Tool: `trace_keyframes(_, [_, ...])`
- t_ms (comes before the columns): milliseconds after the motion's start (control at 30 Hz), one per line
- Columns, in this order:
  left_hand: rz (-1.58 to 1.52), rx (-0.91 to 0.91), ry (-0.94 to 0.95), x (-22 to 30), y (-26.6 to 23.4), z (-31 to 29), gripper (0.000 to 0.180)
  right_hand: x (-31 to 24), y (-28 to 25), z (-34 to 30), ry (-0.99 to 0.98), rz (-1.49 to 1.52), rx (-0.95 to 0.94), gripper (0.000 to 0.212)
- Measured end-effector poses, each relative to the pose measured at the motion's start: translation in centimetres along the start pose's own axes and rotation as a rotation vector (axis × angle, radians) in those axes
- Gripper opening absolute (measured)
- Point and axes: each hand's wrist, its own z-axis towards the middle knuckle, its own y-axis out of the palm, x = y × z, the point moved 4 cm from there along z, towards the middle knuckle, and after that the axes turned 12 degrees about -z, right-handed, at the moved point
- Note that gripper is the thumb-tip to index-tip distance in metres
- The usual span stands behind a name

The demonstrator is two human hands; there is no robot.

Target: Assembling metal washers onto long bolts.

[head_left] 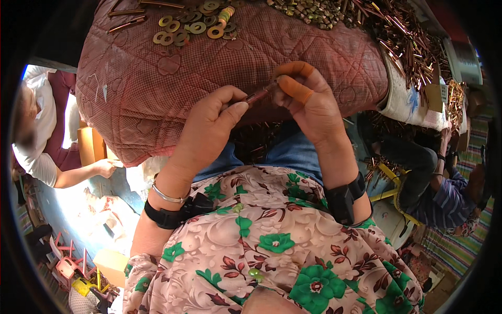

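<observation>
My left hand [212, 118] grips a slim reddish metal rod [258, 96] | right hand [315, 107] curled at its tip, hold unclear | red quilted cloth [183, 78], near edge | likely tip work; next needs steadiness

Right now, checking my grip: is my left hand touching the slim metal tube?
Touching: the head view shows the left hand pinching the slim metal tube at one end.

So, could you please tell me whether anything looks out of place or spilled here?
The copper-coloured rods look untidiest, heaped at odd angles toward the upper right of the quilted red cover; the washers lie in a loose, overlapping cluster. Nothing looks clearly damaged.
</observation>
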Motion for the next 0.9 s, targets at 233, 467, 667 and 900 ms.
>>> trace_keyframes(233, [-0.17, -0.026, -0.097, -0.5, 0.0, -0.1, 0.014, -0.5, 0.1, -0.2, -0.06, -0.205, 0.048, 0.019])
trace_keyframes(467, [-0.048, -0.032, -0.013, -0.6, -0.1, 0.0, 0.015, -0.9, 0.5, -0.2, -0.098, -0.345, 0.055, 0.016])
trace_keyframes(667, [0.02, -0.01, -0.01, -0.1, -0.2, 0.0, 0.013, -1.2, 0.6, 0.0, -0.073, -0.433, 0.024, 0.017])
trace_keyframes(900, [-0.363, -0.072, -0.252, -0.5, -0.2, -0.2, 0.011, -1.3, 0.3, -0.1, -0.135, -0.464, -0.039, 0.017])
